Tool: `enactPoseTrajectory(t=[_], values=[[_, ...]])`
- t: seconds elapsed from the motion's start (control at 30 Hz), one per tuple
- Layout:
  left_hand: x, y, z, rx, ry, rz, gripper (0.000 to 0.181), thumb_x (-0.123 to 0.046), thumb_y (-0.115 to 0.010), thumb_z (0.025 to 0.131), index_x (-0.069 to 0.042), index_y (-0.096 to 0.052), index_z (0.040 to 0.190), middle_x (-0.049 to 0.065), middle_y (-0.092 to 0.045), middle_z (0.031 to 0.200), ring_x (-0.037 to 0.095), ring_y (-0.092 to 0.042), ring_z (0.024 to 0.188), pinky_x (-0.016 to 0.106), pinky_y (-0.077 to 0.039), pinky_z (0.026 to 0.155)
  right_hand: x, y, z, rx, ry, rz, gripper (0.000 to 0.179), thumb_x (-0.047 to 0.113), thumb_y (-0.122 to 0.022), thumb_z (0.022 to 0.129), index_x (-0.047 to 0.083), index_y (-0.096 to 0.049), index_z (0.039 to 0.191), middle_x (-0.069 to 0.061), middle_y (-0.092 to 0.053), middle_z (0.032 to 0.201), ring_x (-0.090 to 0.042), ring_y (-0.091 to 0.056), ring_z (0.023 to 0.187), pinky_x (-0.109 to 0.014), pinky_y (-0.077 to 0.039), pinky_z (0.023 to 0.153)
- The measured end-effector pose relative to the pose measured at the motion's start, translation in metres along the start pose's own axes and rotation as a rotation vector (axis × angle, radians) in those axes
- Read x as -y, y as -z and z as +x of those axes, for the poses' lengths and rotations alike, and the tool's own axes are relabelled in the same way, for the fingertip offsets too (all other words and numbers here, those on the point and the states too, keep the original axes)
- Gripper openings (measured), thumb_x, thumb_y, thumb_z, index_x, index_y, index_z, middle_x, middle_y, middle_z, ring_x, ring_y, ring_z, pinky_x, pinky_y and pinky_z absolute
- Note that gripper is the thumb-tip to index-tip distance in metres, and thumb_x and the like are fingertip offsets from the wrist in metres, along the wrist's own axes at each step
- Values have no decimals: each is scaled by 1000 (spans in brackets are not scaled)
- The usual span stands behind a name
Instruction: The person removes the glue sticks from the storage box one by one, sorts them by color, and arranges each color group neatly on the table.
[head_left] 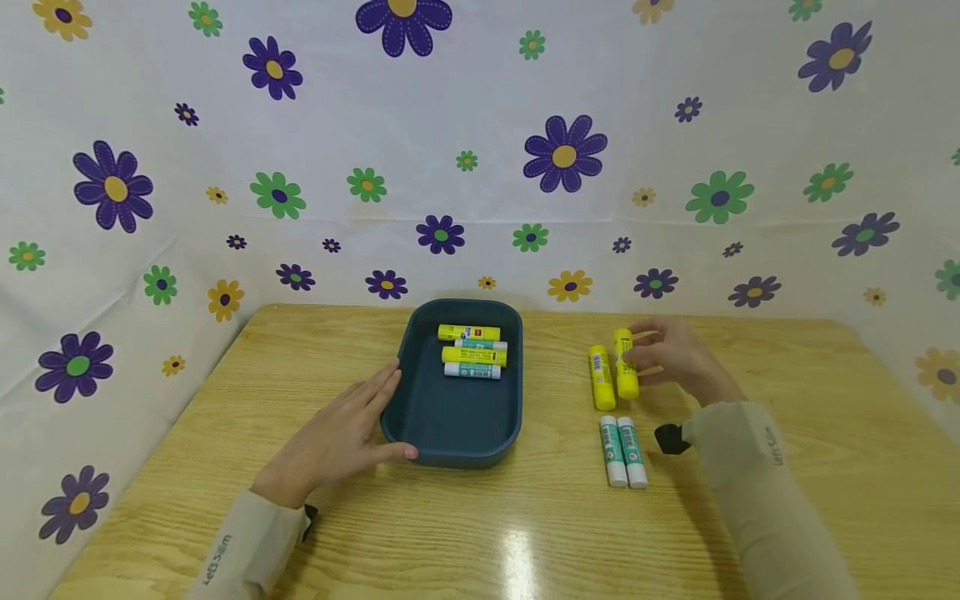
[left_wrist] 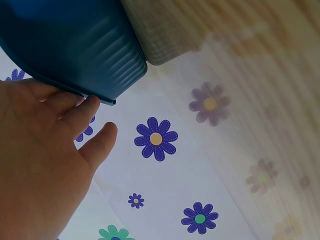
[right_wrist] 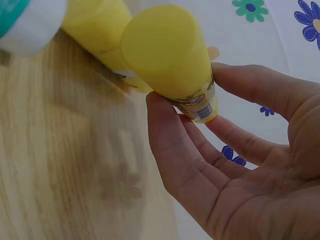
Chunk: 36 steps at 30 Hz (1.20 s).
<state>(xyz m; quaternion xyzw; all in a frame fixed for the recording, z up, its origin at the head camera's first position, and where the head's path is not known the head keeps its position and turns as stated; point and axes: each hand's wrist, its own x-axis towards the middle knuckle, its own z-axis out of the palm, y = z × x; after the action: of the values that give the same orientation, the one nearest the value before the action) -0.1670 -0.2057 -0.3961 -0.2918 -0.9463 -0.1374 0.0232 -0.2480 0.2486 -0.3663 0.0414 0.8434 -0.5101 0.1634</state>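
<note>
My right hand pinches a yellow glue stick between thumb and fingers; the right wrist view shows the glue stick tilted, its barcode label near the fingertips. Just left of it lies a second yellow glue stick. My left hand rests with straight fingers against the left side of a dark blue tray, thumb at its front edge. In the left wrist view, fingertips meet the tray's rim. Inside the tray, yellow glue sticks and white-and-green glue sticks lie crosswise in a row.
Two white-and-green glue sticks lie side by side on the wooden table, nearer to me than the yellow pair. A flower-patterned white cloth hangs behind the table and along its left side.
</note>
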Motion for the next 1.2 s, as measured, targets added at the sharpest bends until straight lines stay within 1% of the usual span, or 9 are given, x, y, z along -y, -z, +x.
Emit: enactPoseTrajectory(t=[0.13, 0.27, 0.37, 0.57, 0.8, 1.2], values=[[0, 1, 0, 10, 6, -3, 108, -74, -55, 90, 8, -28, 156, 19, -20, 166, 36, -28, 149, 58, -30, 116, -3, -1, 2, -6, -28, -10, 64, 10, -63, 100, -5, -30, 153, -33, -39, 147, -39, -57, 111, -49, -55, 94], [0, 1, 0, 12, 11, 0, 108, -73, -56, 90, 7, -28, 156, 18, -20, 166, 36, -27, 150, 57, -29, 117, -4, -2, 2, 2, -38, -15, 64, 9, -61, 100, -5, -28, 153, -34, -37, 148, -43, -54, 118, -50, -53, 97], [0, 2, 0, 10, 8, 8, 108, -73, -56, 90, 7, -28, 156, 19, -20, 166, 36, -28, 149, 57, -30, 117, -4, -3, 2, 7, -37, -24, 64, 9, -61, 100, -6, -28, 152, -35, -36, 148, -45, -53, 119, -51, -53, 97], [-1, 3, 0, 5, 2, 19, 109, -76, -53, 90, 7, -28, 156, 20, -21, 165, 37, -29, 149, 56, -31, 116, -7, -5, 7, 4, -43, -50, 64, 7, -64, 98, -7, -31, 150, -35, -38, 143, -45, -54, 116, -48, -56, 93], [0, 2, 1, 8, 6, 7, 109, -76, -53, 90, 7, -27, 156, 19, -21, 166, 37, -29, 149, 57, -30, 116, -9, -9, 11, -3, -58, -92, 60, 5, -64, 97, -7, -34, 147, -35, -40, 141, -45, -55, 115, -46, -58, 89], [1, 1, 1, 2, -2, -1, 111, -78, -49, 90, 8, -27, 156, 20, -20, 166, 36, -28, 149, 57, -30, 116, -9, -13, 13, 2, -71, -125, 62, 7, -67, 96, -7, -35, 147, -35, -42, 140, -45, -56, 116, -44, -59, 88]])
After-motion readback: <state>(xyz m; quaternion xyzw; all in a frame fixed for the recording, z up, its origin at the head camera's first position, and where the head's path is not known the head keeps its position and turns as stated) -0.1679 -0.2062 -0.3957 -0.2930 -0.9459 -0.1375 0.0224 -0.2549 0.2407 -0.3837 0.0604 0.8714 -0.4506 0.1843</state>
